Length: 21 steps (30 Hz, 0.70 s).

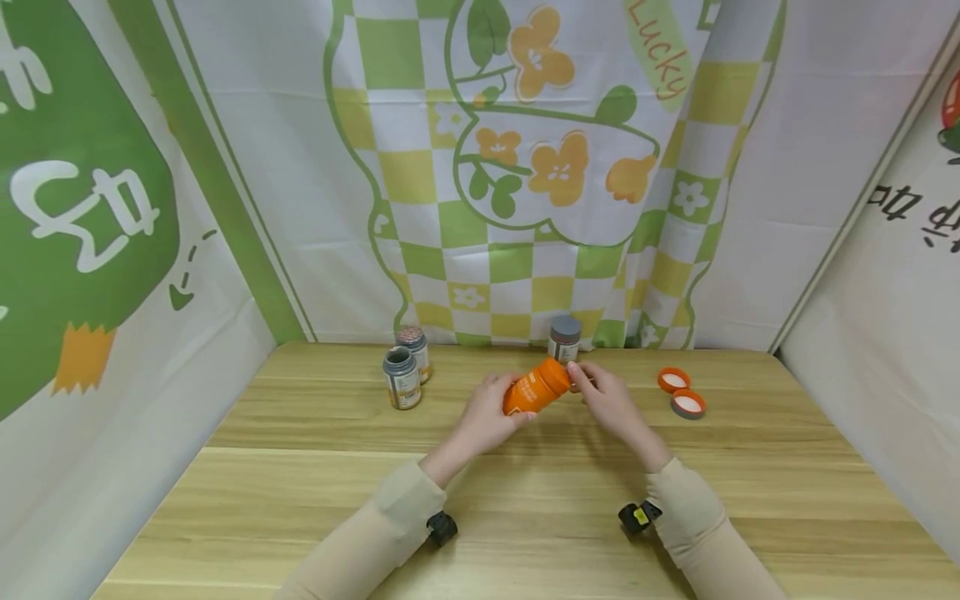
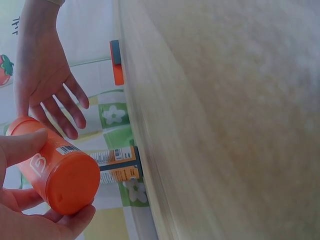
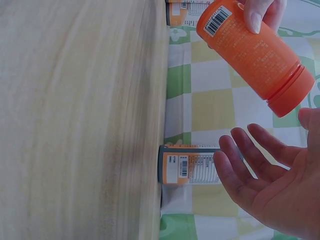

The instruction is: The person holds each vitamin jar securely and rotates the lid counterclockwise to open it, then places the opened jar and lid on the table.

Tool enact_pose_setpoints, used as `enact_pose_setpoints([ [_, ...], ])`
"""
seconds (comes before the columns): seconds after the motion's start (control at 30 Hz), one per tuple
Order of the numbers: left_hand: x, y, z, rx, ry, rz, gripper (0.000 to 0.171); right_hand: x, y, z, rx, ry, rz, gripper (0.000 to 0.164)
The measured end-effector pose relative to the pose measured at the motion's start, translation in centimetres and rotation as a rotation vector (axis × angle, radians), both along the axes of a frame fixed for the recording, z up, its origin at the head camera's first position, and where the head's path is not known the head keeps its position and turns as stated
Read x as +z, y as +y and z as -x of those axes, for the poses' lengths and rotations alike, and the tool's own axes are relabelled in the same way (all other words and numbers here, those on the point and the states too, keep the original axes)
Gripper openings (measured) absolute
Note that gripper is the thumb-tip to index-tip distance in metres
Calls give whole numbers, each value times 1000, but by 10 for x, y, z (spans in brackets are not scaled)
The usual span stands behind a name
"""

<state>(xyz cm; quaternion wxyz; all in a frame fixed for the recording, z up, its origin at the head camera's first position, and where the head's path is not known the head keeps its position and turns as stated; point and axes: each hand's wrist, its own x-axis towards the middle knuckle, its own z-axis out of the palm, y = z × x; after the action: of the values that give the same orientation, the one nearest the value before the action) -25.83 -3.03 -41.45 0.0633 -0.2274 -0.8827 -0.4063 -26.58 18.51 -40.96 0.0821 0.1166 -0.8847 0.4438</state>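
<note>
An orange bottle [image 1: 534, 392] with an orange cap [image 3: 292, 92] is gripped in my left hand [image 1: 486, 417], lifted above the table and tilted with its cap end toward the right. The left thumb and fingers wrap around its body, leaving the base visible in the left wrist view. My right hand [image 1: 609, 407] is beside the cap, its thumb tip right at the cap's edge. The other right fingers [image 3: 245, 150] spread loosely below the cap and hold nothing. Behind the bottle stands a grey-capped jar [image 1: 565, 333], partly hidden by it.
To the left on the wooden table [image 1: 315, 483] stand an uncapped grey jar [image 1: 403, 382] and another jar [image 1: 422, 354] just behind it. Two lids lie upside down at the right: an orange lid [image 1: 674, 370] and a grey-orange lid [image 1: 688, 414]. A patterned curtain [image 1: 525, 275] hangs at the table's back edge.
</note>
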Motion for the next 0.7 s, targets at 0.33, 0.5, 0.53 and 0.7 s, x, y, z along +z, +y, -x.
enact_pose_setpoints([
  [0.33,0,2,-4,-1,16,17,54,6,-4,-5,-11,27,-16,50],
  [0.5,1,3,-8,-8,21,22,53,9,-7,-8,-9,26,-25,49],
  [0.53,2,4,-8,-8,22,22,53,9,-7,-9,-8,28,-25,49],
  [0.7,4,5,-11,0,22,31,54,10,-9,-11,-6,26,-12,48],
])
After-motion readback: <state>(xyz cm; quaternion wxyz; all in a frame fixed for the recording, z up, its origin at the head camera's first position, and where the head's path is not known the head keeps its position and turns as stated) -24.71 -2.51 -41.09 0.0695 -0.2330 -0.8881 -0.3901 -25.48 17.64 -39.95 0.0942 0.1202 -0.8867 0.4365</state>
